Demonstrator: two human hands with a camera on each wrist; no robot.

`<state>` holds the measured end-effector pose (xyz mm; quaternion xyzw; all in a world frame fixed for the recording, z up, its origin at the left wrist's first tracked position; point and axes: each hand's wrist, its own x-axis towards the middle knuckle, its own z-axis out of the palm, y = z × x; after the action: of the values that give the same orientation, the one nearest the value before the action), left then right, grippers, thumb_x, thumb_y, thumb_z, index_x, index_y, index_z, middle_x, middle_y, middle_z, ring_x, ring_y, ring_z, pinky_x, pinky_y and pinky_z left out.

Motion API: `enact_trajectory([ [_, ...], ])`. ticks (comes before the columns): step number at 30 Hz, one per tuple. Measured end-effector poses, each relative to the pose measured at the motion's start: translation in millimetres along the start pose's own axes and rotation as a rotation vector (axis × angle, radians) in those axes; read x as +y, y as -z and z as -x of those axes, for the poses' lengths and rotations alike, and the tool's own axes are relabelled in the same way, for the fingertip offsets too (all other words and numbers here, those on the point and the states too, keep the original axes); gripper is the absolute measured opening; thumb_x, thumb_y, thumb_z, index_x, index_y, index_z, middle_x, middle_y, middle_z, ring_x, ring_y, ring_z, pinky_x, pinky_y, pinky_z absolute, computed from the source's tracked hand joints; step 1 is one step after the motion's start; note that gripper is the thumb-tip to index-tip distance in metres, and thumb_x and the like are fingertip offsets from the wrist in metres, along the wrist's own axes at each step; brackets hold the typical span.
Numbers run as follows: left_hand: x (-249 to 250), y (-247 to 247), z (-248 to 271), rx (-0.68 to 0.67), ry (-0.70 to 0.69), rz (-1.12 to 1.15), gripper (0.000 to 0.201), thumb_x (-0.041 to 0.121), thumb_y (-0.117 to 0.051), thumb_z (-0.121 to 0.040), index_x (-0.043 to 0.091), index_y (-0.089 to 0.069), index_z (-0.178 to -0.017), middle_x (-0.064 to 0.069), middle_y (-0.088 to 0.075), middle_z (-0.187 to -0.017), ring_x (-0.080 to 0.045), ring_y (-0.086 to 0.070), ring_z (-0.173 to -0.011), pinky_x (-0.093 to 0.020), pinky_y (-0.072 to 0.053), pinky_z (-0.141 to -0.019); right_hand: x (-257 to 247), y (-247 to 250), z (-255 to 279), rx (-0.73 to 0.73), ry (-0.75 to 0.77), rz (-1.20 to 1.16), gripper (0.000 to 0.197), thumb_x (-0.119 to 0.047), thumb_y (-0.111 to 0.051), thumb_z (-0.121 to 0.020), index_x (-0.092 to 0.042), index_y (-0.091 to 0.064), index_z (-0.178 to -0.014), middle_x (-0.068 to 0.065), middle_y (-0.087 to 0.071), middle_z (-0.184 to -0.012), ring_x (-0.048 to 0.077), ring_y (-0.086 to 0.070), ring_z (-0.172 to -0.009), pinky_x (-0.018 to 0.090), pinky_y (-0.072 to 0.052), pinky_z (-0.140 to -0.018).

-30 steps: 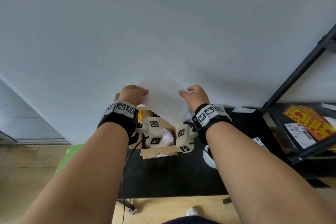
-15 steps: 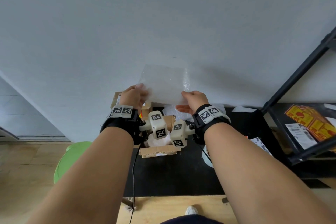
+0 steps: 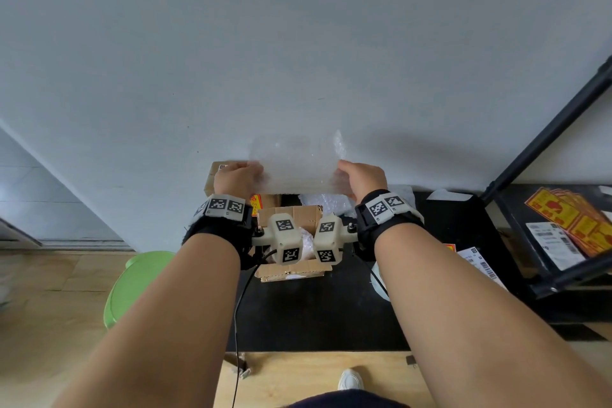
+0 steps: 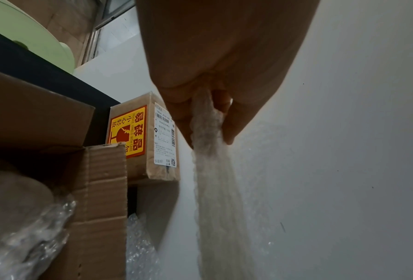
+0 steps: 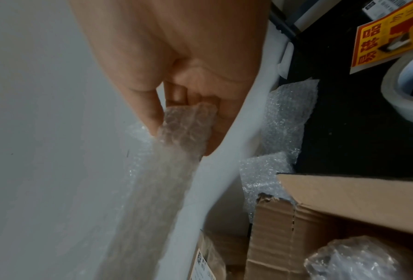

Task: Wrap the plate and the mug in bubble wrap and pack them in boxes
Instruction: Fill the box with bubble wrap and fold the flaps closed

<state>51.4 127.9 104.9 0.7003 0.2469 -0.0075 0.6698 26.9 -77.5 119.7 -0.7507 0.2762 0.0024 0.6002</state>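
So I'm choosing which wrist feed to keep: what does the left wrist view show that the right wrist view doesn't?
Only the left wrist view: the left hand pinching the bubble wrap sheet, and the fragile sticker on the sealed box. Only the right wrist view: the right hand pinching the sheet's other edge, and a tape roll. Both: the open box holding a wrapped item.

Wrapped item [image 5: 363,259] in open box [image 3: 291,272] unidentifiable.

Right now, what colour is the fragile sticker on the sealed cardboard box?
The fragile sticker is yellow with red lettering, clearest in the left wrist view.
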Motion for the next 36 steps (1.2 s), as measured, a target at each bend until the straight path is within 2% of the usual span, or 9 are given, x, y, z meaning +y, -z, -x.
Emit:
enact_trajectory([
  [3,-4,1,4,0.038,-0.027,-0.026,0.012,0.006,-0.069,-0.082,0.016,-0.066,-0.078,-0.008,-0.068,-0.091,-0.023,-0.064,-0.08,-0.033,-0.054,-0.078,3,1,-1,-0.021,0.02,0.065,0.011,-0.01,-0.067,-0.083,-0.007,-0.063,-0.093,0.004,-0.061,-0.084,0.018,-0.056,-0.071,0.022,-0.045,-0.061],
  [6,-8,8,3,0.034,-0.041,-0.146,0.032,-0.002,-0.068,-0.077,0.011,-0.06,-0.105,-0.01,-0.064,-0.1,-0.021,-0.06,-0.078,-0.027,-0.048,-0.06,4,-3,4,-0.035,0.075,0.127,0.033,0.002,-0.059,-0.083,-0.014,-0.053,-0.11,0.002,-0.061,-0.086,0.011,-0.056,-0.06,0.016,-0.043,-0.045],
  [11,-40,21,14,0.053,-0.003,-0.421,0.037,0.002,-0.062,-0.077,0.014,-0.044,-0.108,-0.002,-0.054,-0.091,-0.022,-0.055,-0.084,-0.031,-0.045,-0.072,21,-25,10,-0.165,0.076,0.505,0.053,-0.002,-0.055,-0.081,-0.015,-0.039,-0.13,0.008,-0.057,-0.107,0.024,-0.059,-0.09,0.033,-0.05,-0.073],
  [15,-66,28,19,-0.051,0.047,-0.6,0.01,0.005,-0.057,-0.077,0.007,-0.058,-0.087,-0.005,-0.055,-0.076,-0.02,-0.053,-0.071,-0.029,-0.043,-0.067,42,-36,12,-0.22,0.06,0.656,0.075,-0.011,-0.058,-0.082,-0.017,-0.022,-0.147,0.012,-0.052,-0.131,0.03,-0.06,-0.106,0.041,-0.053,-0.086],
  [20,-79,24,20,-0.156,0.021,-0.774,0.01,0.015,-0.06,-0.087,0.009,-0.057,-0.095,-0.004,-0.055,-0.082,-0.023,-0.052,-0.082,-0.032,-0.04,-0.072,63,-37,14,-0.228,0.095,0.844,0.05,-0.012,-0.051,-0.087,-0.01,-0.037,-0.135,0.008,-0.053,-0.102,0.022,-0.053,-0.078,0.029,-0.036,-0.054],
  [24,-92,23,21,-0.086,-0.055,-0.818,0.036,0.016,-0.056,-0.088,0.011,-0.047,-0.123,-0.006,-0.058,-0.102,-0.025,-0.054,-0.091,-0.036,-0.042,-0.074,81,-37,17,-0.113,0.165,0.924,0.035,-0.003,-0.045,-0.089,-0.007,-0.04,-0.124,0.008,-0.053,-0.086,0.029,-0.056,-0.077,0.033,-0.041,-0.06],
  [28,-102,19,28,0.007,-0.473,-1.025,0.039,0.005,-0.058,-0.083,0.012,-0.047,-0.12,-0.006,-0.049,-0.123,-0.026,-0.047,-0.114,-0.036,-0.046,-0.087,94,-38,15,-0.056,0.193,0.931,0.039,-0.002,-0.047,-0.09,-0.005,-0.038,-0.127,0.009,-0.056,-0.082,0.03,-0.06,-0.076,0.037,-0.048,-0.063],
  [30,-107,15,30,-0.143,-0.573,-1.056,0.03,0.004,-0.055,-0.082,0.017,-0.056,-0.109,0.001,-0.051,-0.118,-0.021,-0.046,-0.114,-0.032,-0.044,-0.084,96,-43,11,-0.042,0.21,0.927,0.04,-0.002,-0.047,-0.09,-0.005,-0.038,-0.128,0.009,-0.057,-0.084,0.031,-0.061,-0.078,0.036,-0.048,-0.063],
  [36,-117,8,20,-0.427,-0.405,-1.19,0.037,0.02,-0.052,-0.086,0.025,-0.063,-0.121,0.003,-0.048,-0.133,-0.02,-0.034,-0.127,-0.035,-0.032,-0.108,99,-53,8,-0.062,0.324,0.951,0.033,0.0,-0.047,-0.092,-0.006,-0.037,-0.123,0.008,-0.056,-0.08,0.031,-0.063,-0.077,0.04,-0.051,-0.062],
])
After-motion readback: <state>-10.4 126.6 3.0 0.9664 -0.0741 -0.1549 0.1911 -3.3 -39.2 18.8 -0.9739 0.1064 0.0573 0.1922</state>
